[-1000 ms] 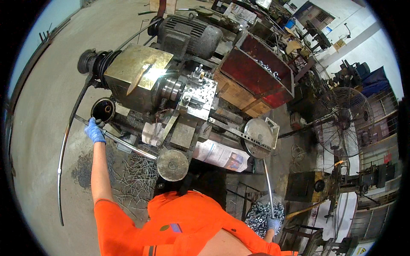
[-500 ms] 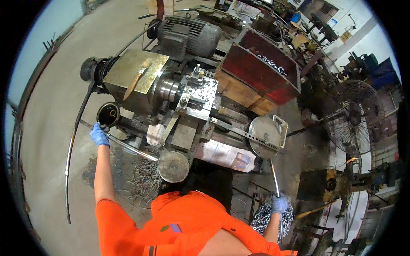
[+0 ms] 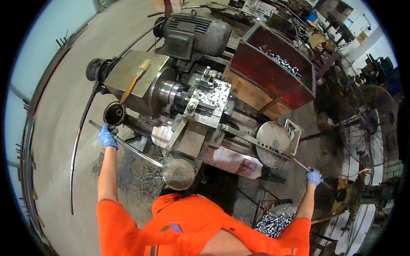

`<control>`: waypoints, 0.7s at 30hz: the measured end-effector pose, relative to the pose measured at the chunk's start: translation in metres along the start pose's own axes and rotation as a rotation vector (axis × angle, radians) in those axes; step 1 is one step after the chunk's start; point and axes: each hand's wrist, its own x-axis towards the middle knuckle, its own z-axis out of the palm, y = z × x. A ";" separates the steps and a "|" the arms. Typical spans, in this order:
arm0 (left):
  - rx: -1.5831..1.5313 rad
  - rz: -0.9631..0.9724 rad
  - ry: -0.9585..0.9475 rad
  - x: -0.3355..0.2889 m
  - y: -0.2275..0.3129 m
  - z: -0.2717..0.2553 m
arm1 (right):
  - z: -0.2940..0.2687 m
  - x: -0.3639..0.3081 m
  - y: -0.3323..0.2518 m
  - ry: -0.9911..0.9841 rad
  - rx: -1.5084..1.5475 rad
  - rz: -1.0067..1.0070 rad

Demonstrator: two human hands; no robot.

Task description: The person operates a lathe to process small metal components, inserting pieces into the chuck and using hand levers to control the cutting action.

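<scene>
My left hand (image 3: 107, 136), in a blue glove, is closed around a long metal lever (image 3: 139, 152) that runs to a round disc (image 3: 178, 174) at the front of the lathe-like machine. Also gloved, my right hand (image 3: 314, 177) grips another metal lever (image 3: 300, 164), which extends from the round plate (image 3: 273, 144) on the machine's right. Between the hands stands the tool slide (image 3: 210, 102), beside a shiny spindle chuck (image 3: 171, 91). A black cup-shaped part (image 3: 114, 113) sits just above my left hand.
A brush (image 3: 132, 85) lies on the brass-coloured housing (image 3: 119, 70), with a motor (image 3: 196, 36) behind. A red bin (image 3: 273, 64) of small metal parts stands at the back right. A basket of metal parts (image 3: 273, 222) sits near my right arm; a fan (image 3: 363, 123) stands beyond.
My right hand has swung up and outward to the right with its lever, away from the basket of parts. My left hand stays on its lever; the whole view has shifted slightly.
</scene>
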 end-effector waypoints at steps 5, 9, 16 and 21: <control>0.043 -0.027 -0.055 0.014 -0.012 -0.001 | -0.002 0.043 -0.028 0.016 -0.047 -0.039; 0.001 -0.054 -0.101 0.025 -0.016 -0.022 | -0.013 0.010 -0.051 0.094 0.044 -0.046; 0.307 -0.142 -0.367 0.011 0.018 -0.030 | 0.019 -0.084 -0.023 0.357 0.291 -0.152; 0.270 -0.229 -0.207 0.074 -0.052 -0.107 | 0.042 -0.142 -0.015 0.362 0.559 -0.126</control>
